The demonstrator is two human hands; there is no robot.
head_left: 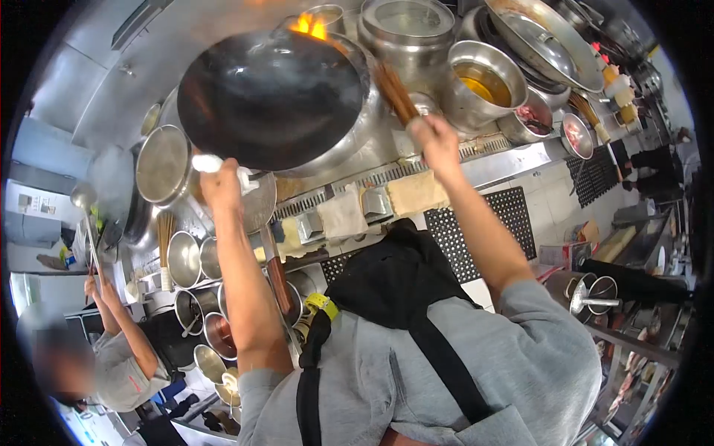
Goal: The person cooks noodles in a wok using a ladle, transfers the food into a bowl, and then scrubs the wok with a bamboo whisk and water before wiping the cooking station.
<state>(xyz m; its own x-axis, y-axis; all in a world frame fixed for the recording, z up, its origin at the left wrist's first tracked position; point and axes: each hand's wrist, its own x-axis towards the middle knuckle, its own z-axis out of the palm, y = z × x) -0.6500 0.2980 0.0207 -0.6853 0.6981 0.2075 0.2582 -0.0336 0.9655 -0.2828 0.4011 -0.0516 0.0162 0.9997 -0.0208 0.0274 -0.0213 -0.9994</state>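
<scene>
My left hand (pixel 222 186) is closed round a white cloth (pixel 207 163) at the near edge of a large dark wok (pixel 271 100). The wok is tilted, and orange flames (pixel 308 27) rise behind its far rim. My right hand (pixel 437 145) grips a bundled bamboo brush (pixel 396 93), whose bristles point up and left, just right of the wok. Steam or smoke hangs over the wok. The wok's handle is hidden under the cloth and my left fingers.
Right of the brush, a metal pot (pixel 487 82) holds yellow liquid. Bowls of raw meat (pixel 577 137) stand farther right. A round strainer (pixel 163 163) is left of the wok. A co-worker (pixel 123 349) at lower left holds a ladle (pixel 88 208).
</scene>
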